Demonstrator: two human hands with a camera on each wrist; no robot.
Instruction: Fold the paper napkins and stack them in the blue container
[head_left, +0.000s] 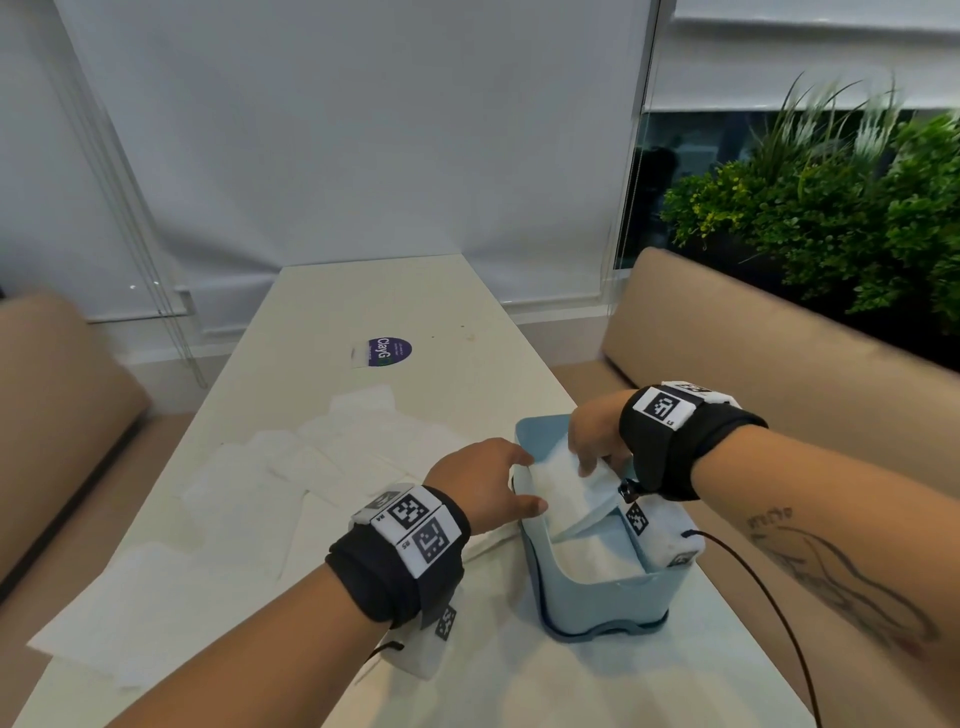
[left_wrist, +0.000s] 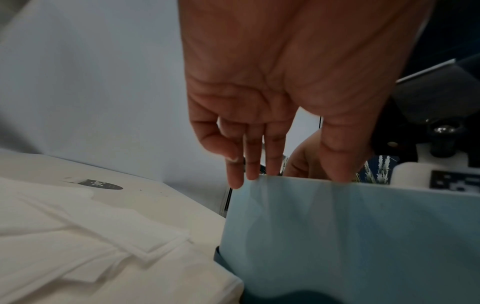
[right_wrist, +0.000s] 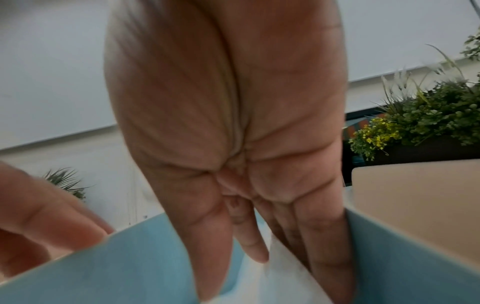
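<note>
black wrist bands (head_left: 405, 545) up close, one on each arm. part of the job done: pile (head_left: 592, 564) of folded white napkins lying low inside the blue container (head_left: 597, 603), near the right edge of the table (head_left: 395, 301). one more folded napkin (head_left: 563, 499) half in, tilted, leaning above the pile. lots left to do, by the look of it: many flat napkins (head_left: 244, 499) spread out on the table to the left of the container, not yet folded. right hand (head_left: 597, 434) pointing down into the container, thumb and fingers pinching the folded napkin. left hand (head_left: 485, 480) loose and holding nothing tight, fingers (left_wrist: 236, 176) nearly straight, tips touching the container's left rim, thumb over the rim, just beside the napkin.
</note>
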